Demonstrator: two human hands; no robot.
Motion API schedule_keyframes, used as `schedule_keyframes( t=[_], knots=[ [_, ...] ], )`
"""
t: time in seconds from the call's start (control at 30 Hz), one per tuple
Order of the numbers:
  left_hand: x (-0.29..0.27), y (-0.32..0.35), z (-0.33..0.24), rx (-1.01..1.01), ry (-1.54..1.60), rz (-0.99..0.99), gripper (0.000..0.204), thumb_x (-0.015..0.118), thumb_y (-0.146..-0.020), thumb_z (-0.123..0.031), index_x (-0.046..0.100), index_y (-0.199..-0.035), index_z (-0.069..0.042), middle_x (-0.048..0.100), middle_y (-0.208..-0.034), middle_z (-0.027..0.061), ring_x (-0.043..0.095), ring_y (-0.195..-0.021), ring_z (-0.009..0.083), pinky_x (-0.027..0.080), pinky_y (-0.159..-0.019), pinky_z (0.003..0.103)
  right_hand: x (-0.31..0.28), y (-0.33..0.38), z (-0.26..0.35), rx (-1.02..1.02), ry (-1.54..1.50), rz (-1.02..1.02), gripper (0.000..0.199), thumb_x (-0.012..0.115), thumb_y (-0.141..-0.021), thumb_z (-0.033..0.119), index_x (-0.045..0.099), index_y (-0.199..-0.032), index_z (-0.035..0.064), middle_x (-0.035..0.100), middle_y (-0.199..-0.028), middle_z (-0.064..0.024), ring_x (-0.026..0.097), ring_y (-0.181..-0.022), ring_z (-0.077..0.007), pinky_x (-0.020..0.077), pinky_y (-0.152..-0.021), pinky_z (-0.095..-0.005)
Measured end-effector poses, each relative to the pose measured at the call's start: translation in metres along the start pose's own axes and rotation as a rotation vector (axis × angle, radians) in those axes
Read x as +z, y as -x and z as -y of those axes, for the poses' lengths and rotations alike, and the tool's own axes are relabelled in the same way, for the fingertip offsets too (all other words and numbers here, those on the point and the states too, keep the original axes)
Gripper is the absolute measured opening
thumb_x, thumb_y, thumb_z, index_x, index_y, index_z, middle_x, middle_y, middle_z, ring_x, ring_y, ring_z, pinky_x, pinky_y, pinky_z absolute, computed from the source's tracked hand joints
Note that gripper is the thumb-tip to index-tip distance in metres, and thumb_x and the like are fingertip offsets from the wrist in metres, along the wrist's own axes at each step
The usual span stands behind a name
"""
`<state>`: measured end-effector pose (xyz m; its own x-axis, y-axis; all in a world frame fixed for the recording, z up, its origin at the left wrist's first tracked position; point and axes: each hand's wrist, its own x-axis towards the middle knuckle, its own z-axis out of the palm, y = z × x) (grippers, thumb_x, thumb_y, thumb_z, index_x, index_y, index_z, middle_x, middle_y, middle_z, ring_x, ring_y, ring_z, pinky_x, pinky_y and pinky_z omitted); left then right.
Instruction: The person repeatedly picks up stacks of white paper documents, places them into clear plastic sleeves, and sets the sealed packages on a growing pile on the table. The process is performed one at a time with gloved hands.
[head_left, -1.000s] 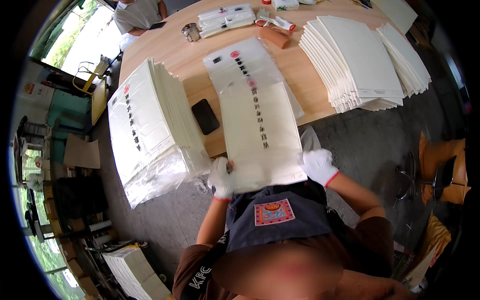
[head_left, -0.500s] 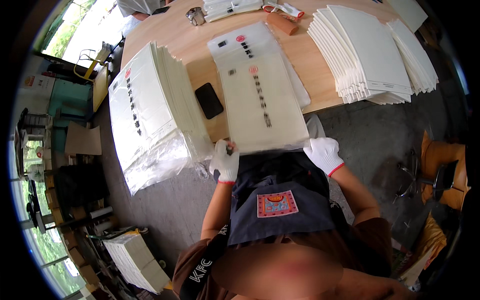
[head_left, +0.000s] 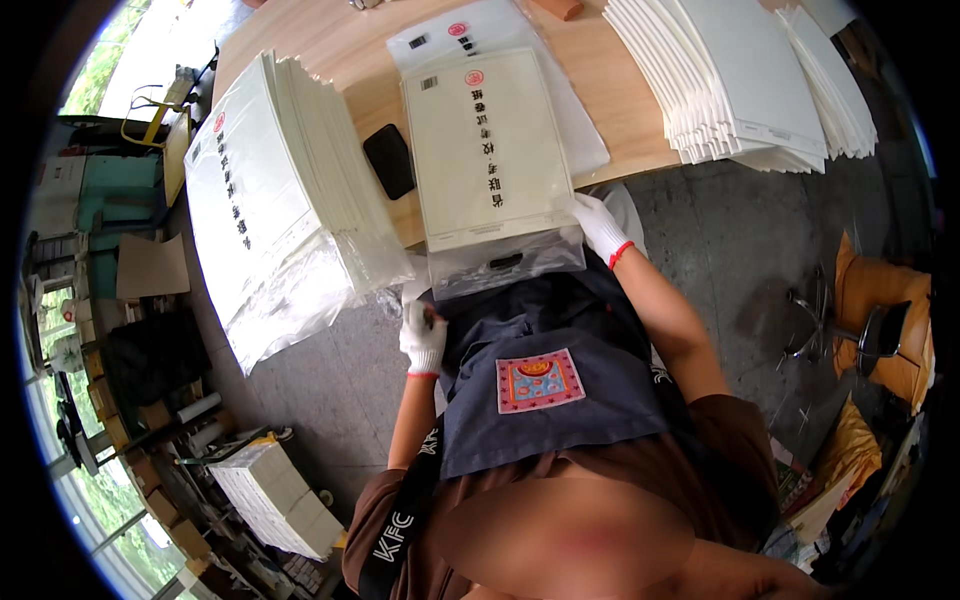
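Observation:
A cream paper envelope [head_left: 490, 150] with a red round mark and black lettering lies in a clear plastic bag [head_left: 470, 274]. The bag's loose end hangs over the table's near edge against my apron. My right hand [head_left: 600, 228], in a white red-cuffed glove, grips the bag at its lower right edge. Just off the lower left corner is my left hand [head_left: 422, 338], gloved too, with its fingers curled; what they hold, if anything, is hidden. Beneath the envelope, farther back, lies another bagged packet [head_left: 575, 130].
A tall stack of bagged envelopes [head_left: 265, 200] stands on the left, beside a black phone [head_left: 388, 162]. White folded envelopes [head_left: 735, 75] are piled at the right of the wooden table [head_left: 625, 130]. An orange chair [head_left: 880, 320] is at the right, a paper stack [head_left: 275, 500] at lower left.
My left hand has moved down, away from the bag's corner. My right hand has shifted up along the right edge. The bag's clear end now shows below the envelope.

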<state>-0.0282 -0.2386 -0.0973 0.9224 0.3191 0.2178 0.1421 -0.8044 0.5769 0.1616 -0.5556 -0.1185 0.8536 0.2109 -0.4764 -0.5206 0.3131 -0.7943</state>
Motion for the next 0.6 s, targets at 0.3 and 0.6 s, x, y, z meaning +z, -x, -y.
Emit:
schedule_keyframes(
  t=[0.3,0.6],
  knots=[
    [0.032,-0.067,-0.012,-0.355,0.46,0.284,0.038,0.055,-0.093,-0.034,0.062,-0.109,-0.001,0.066,-0.09,0.0111,0.061,-0.085,0.0189,0.046,-0.08,0.033,-0.04,0.074,0.031,0.538,0.938,0.5,0.019,0.062,-0.086,0.025,0.065,-0.097,0.0097,0.062,-0.069,-0.0021,0.047,-0.051,-0.0049,0.0323,-0.042,-0.0204],
    [-0.105,-0.143,-0.17,0.49,0.391,0.018,0.014,0.058,-0.087,-0.015,0.06,-0.081,-0.002,0.053,-0.072,0.0162,0.054,-0.064,0.034,0.043,-0.059,0.039,0.053,0.025,0.023,-0.127,0.026,0.248,0.036,0.053,-0.096,0.024,0.054,-0.126,0.0033,0.058,-0.122,-0.0117,0.055,-0.113,-0.0203,0.0443,-0.095,-0.032]
  ],
)
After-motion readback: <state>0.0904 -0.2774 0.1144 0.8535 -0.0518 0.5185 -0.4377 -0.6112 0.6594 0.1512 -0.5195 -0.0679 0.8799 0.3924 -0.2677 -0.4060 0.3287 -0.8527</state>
